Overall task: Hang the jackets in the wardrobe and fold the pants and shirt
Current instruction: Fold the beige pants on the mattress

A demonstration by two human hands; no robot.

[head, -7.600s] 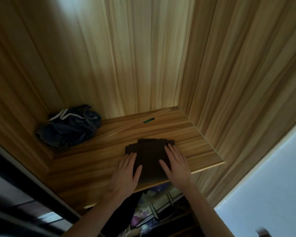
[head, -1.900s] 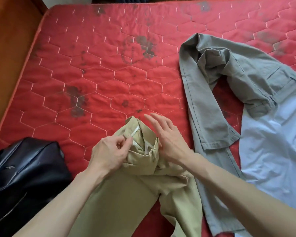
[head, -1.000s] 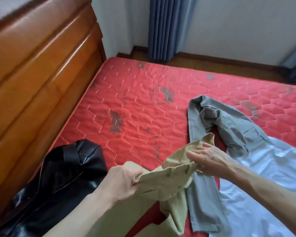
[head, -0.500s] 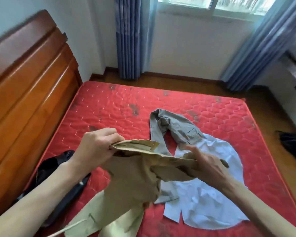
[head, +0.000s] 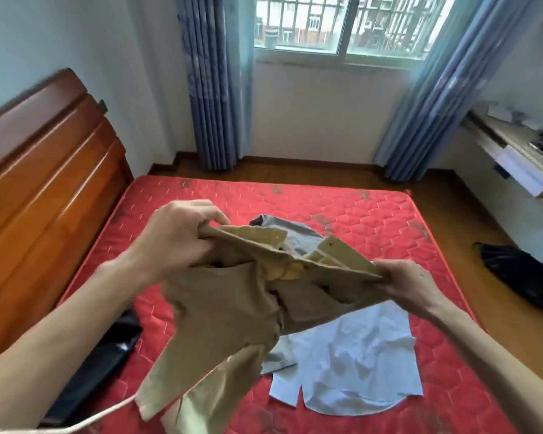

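So the tan pants (head: 232,311) are coming up off the red mattress (head: 373,214) now, stretched by the waistband. Left hand (head: 173,236) and right hand (head: 405,283) are both gripping it tight, fingers curled. Looks like folding is starting; blue shirt (head: 358,364) is waiting underneath.

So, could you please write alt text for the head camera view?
Two hands, left and right, hold khaki pants up by the waistband over a red mattress, where a light blue shirt lies flat.
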